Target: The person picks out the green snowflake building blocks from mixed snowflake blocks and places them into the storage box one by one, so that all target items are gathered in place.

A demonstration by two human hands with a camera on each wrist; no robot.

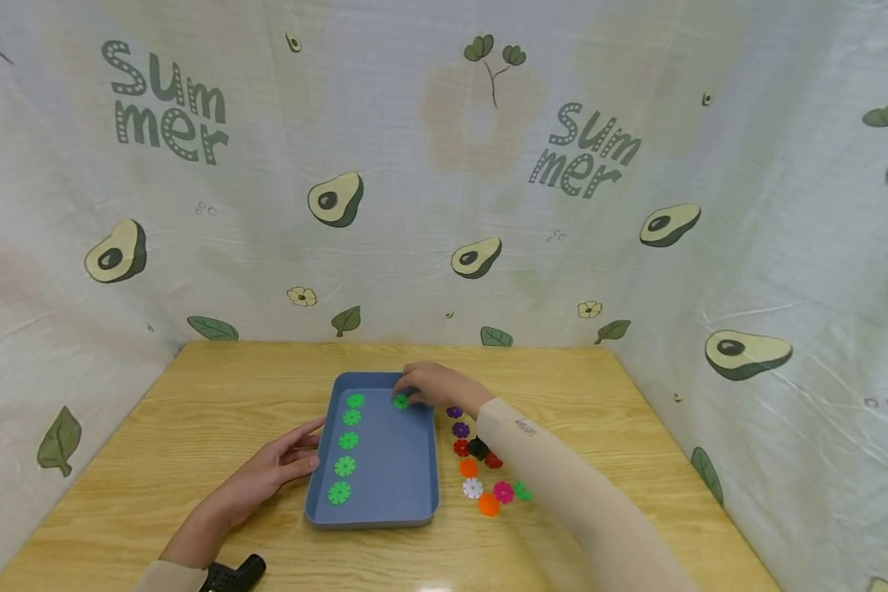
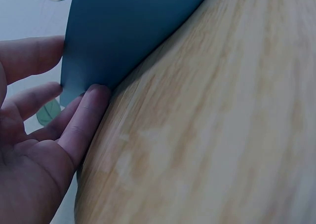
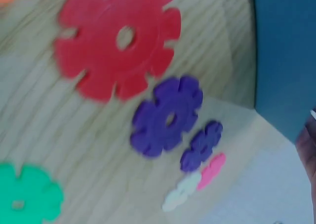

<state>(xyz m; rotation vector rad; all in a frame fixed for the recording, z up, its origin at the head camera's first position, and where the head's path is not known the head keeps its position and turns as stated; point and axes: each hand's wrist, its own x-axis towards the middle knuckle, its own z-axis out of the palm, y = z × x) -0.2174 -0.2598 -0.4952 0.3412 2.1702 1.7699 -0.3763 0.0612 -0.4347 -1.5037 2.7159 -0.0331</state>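
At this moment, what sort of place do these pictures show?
Probably a small tabletop play or sorting corner, indoors: a wood-grain table with avocado-print cloth hung around it, a blue tray and colourful flower-shaped discs.

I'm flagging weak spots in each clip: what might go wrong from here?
The left hand touches the side of the tray, so a push could slide it and unsettle the green column. The right sleeve stretches over the table beside the loose pieces and might brush them. The green piece at the right hand's fingertips could shift out of place on release.
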